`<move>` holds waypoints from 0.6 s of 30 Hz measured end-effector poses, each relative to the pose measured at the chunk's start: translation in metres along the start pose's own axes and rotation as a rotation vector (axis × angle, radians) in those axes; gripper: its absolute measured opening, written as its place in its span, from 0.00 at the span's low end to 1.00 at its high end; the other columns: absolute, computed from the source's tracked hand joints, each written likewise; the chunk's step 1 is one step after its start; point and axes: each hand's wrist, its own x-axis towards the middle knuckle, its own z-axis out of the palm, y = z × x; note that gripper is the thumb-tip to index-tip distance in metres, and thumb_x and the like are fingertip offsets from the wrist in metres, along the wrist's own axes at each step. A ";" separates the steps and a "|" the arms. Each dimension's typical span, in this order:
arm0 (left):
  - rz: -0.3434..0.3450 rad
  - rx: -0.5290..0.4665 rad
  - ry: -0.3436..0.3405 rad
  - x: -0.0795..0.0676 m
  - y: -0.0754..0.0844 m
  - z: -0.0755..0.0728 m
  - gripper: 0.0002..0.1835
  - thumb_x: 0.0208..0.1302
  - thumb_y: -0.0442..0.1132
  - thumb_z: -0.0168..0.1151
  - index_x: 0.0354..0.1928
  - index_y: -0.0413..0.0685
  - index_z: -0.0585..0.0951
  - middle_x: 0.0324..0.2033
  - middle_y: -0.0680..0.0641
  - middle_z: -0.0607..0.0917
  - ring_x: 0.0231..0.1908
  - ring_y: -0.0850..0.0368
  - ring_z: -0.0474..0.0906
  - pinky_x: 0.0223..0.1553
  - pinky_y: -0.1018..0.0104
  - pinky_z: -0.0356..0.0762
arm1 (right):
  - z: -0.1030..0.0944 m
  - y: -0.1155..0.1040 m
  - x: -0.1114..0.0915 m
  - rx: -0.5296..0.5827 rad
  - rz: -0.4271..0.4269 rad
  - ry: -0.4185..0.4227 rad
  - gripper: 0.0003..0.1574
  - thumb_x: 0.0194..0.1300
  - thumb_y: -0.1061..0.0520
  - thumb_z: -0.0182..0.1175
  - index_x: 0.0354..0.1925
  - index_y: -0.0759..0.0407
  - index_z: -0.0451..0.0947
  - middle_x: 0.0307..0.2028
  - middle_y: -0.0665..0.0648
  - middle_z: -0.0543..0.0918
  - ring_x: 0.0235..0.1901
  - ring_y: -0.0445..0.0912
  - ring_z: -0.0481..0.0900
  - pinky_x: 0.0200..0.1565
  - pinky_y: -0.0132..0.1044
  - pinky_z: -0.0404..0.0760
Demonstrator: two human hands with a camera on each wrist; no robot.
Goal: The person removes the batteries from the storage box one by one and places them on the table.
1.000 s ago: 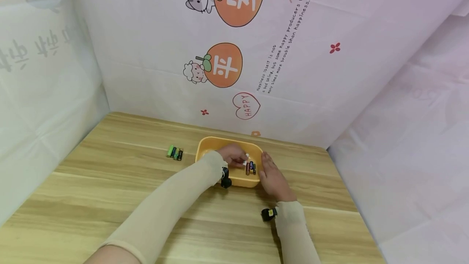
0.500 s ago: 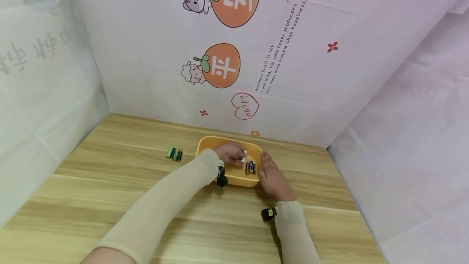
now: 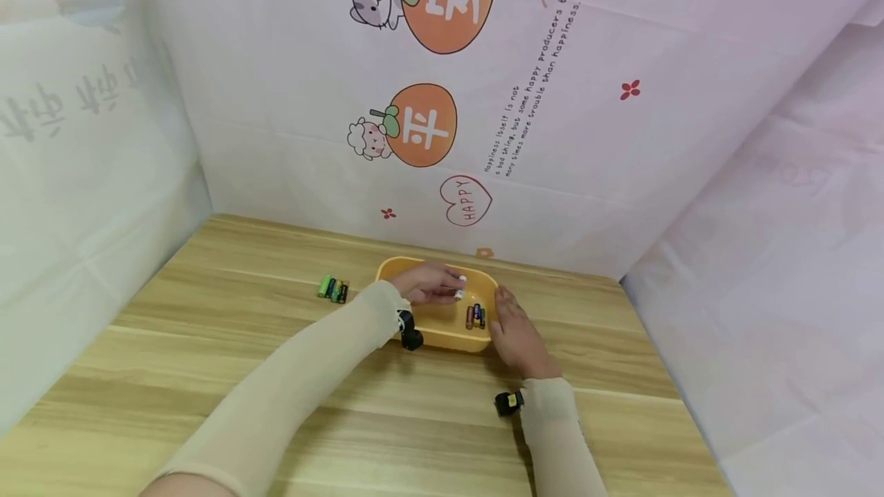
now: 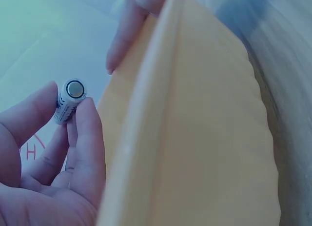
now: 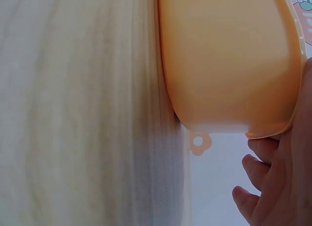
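Note:
In the head view my left hand (image 3: 431,283) is over the yellow plastic box (image 3: 442,339). Its thumb and fingers pinch a white battery (image 4: 69,101), whose flat end faces the left wrist camera. My right hand (image 3: 516,334) rests against the right end of the box, its fingers extended along the rim; the right wrist view shows these fingers (image 5: 258,170) beside the outer wall. Inside the box, near its right end, several small batteries (image 3: 476,316) lie side by side. The left hand and sleeve hide the left part of the box.
Left of the box, a row of several green and dark batteries (image 3: 333,289) lies on the wooden table (image 3: 414,420). A white printed cloth (image 3: 290,121) hangs right behind the table, and more pale cloth stands at both sides.
My left hand has lifted and moved a little left with the white battery, away from the batteries lying in the box. The right hand has stayed at the box's right end.

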 end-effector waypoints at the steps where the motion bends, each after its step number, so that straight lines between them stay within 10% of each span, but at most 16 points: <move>1: 0.007 -0.017 -0.001 -0.002 0.000 -0.002 0.18 0.64 0.30 0.64 0.56 0.36 0.76 0.57 0.32 0.76 0.36 0.54 0.83 0.56 0.56 0.76 | 0.000 0.000 0.000 0.001 -0.004 0.004 0.37 0.74 0.56 0.39 0.75 0.67 0.43 0.74 0.65 0.49 0.73 0.57 0.47 0.71 0.52 0.51; 18: 0.023 -0.037 0.064 -0.030 0.009 -0.026 0.16 0.65 0.31 0.64 0.53 0.36 0.76 0.57 0.31 0.75 0.34 0.54 0.82 0.57 0.55 0.75 | 0.000 0.001 -0.001 0.019 -0.017 0.008 0.38 0.74 0.57 0.39 0.75 0.68 0.42 0.74 0.66 0.49 0.73 0.58 0.46 0.71 0.52 0.51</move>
